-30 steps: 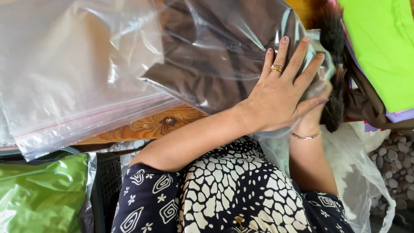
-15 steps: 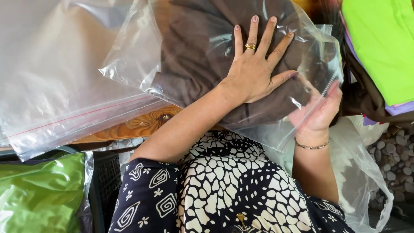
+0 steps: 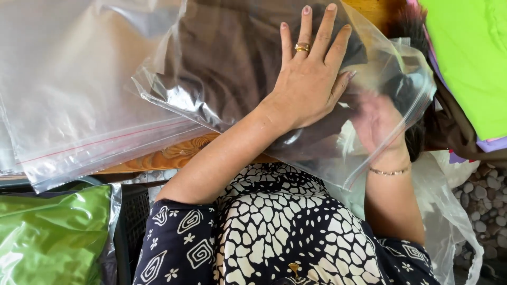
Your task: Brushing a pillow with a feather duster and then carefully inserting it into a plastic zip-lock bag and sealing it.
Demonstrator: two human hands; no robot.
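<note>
Here left hand (image 3: 311, 87) flat atop brown-cloth bag (image 3: 222, 63); right hand (image 3: 377, 124) inside, open.

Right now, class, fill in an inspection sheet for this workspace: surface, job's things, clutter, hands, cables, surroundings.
Surface: wooden table, mostly covered.
Job's things: clear zip bag holding brown cloth.
Clutter: empty clear bags; bright green fabric; bagged green cloth.
Hands: left hand flat on top of the bag; right hand inside its open end, fingers hidden.
Cables: nothing seen.
Surroundings: pebbled ground at right.
</note>
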